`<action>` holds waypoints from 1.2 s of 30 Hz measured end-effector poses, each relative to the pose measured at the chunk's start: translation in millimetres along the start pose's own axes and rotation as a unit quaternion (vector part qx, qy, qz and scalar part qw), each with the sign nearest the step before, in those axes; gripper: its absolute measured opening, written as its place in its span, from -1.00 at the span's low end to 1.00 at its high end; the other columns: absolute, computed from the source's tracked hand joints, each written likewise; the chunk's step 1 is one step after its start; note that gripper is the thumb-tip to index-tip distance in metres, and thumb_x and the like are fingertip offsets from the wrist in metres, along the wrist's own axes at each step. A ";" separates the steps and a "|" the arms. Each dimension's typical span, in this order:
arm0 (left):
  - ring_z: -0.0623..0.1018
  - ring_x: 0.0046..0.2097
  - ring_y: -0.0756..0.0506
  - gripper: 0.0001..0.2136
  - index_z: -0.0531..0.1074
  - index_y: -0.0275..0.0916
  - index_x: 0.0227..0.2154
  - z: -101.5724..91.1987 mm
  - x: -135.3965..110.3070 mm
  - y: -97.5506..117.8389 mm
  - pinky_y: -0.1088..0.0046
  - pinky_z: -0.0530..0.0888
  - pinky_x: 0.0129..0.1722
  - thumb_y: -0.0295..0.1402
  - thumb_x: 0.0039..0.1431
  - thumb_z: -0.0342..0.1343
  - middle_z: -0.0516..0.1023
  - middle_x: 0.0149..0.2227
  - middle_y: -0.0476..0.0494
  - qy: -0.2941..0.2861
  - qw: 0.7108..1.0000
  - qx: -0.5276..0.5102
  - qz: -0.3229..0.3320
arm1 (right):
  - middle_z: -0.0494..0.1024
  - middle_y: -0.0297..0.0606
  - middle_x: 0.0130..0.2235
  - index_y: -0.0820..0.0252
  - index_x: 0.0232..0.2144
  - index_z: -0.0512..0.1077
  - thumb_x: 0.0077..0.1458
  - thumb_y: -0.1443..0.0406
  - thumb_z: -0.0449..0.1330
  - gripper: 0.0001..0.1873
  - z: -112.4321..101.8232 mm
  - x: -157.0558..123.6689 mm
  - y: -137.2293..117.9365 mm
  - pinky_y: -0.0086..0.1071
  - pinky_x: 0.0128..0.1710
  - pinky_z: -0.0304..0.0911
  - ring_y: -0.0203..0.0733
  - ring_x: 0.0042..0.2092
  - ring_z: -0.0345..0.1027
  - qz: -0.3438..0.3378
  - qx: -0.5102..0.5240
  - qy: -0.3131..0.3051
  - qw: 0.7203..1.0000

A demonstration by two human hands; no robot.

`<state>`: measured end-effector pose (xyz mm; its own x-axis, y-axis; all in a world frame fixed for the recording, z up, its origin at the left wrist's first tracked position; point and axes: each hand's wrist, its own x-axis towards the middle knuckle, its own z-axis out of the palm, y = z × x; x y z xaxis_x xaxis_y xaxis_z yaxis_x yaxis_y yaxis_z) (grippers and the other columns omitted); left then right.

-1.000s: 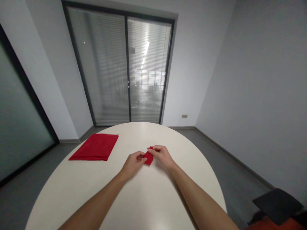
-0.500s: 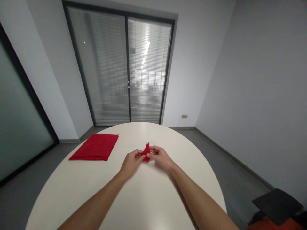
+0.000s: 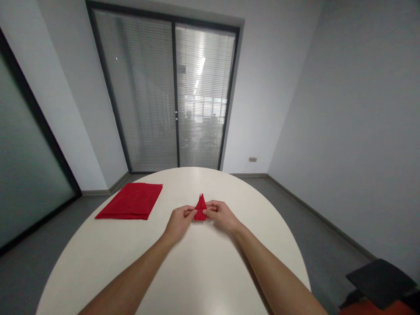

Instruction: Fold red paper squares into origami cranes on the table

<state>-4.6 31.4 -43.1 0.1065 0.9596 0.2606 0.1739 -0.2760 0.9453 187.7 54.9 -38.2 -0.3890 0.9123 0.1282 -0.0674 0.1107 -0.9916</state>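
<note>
Between my hands is a small folded red napkin, standing up with narrow points at its top and a broader, straight lower edge. My left hand pinches its left side between thumb and fingers. On the right side, my right hand grips it the same way, thumb in front and fingers behind. A stack of flat red napkins lies to the left. Whether the folded piece touches the table is hard to tell.
The round white table is under my arms. Past its far edge stands a framed glass partition with blinds. At the lower right is a black chair part with something orange below.
The folded napkin has turned to face me more squarely and looks wider, its top points now slightly apart. My fingers have shifted outward to its two side edges.
</note>
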 end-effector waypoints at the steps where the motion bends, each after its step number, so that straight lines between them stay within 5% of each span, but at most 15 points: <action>1: 0.66 -0.26 -0.19 -0.76 0.55 -0.26 -0.30 0.1 0.2 -0.3 0.32 0.52 -0.21 -0.19 0.09 0.17 0.69 -0.31 -0.19 0.003 1.000 -0.006 -0.006 | 0.65 -0.21 -0.34 0.24 -0.22 0.53 -0.16 0.07 0.46 -0.50 -0.5 0.0 0.9 -0.32 -0.28 0.30 -0.20 -0.37 0.49 0.003 -0.002 0.004 1.000; 8: 0.64 -0.35 -0.16 -0.60 0.43 -0.26 -0.14 2.3 0.9 -4.1 0.42 0.45 -0.38 -0.12 0.03 0.24 0.66 -0.42 -0.14 0.000 0.998 -0.056 -0.029 | 0.63 -0.34 -0.43 0.13 -0.26 0.36 -0.19 0.09 0.47 -0.50 -2.3 1.1 5.1 -0.38 -0.38 0.24 -0.24 -0.44 0.45 -0.009 0.019 0.030 0.999; 15: 0.54 -0.45 -0.05 -0.67 0.44 -0.25 -0.27 3.9 3.1 -7.0 0.50 0.37 -0.49 -0.13 -0.02 0.24 0.60 -0.44 -0.08 0.019 0.998 -0.061 -0.023 | 0.54 -0.40 -0.51 0.18 -0.32 0.40 -0.10 0.12 0.42 -0.62 -1.9 0.9 5.2 -0.42 -0.42 0.14 -0.31 -0.50 0.32 -0.028 -0.006 0.025 0.999; 29: 0.61 -0.28 -0.12 -0.82 0.50 -0.24 -0.36 2.5 3.0 -5.0 0.37 0.52 -0.23 -0.25 0.01 0.16 0.62 -0.33 -0.13 0.026 0.999 -0.025 0.020 | 0.59 -0.33 -0.41 0.19 -0.34 0.56 -0.07 0.30 0.25 -0.82 -7.3 0.7 5.9 -0.36 -0.32 0.24 -0.27 -0.41 0.37 -0.039 -0.053 0.023 0.998; 36: 0.62 -0.30 -0.12 -0.82 0.49 -0.25 -0.36 2.4 1.9 -4.5 0.37 0.52 -0.24 -0.26 0.02 0.16 0.63 -0.33 -0.14 0.022 0.999 -0.027 0.016 | 0.59 -0.28 -0.42 0.23 -0.37 0.57 -0.01 0.14 0.33 -0.74 -4.6 -2.9 -3.0 -0.36 -0.34 0.25 -0.26 -0.42 0.39 -0.020 -0.078 0.026 0.996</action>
<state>-2.9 34.3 -47.3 0.0675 0.9522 0.2981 0.1184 -0.3043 0.9452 193.3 53.7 -35.7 -0.3407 0.9244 0.1714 0.0635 0.2045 -0.9768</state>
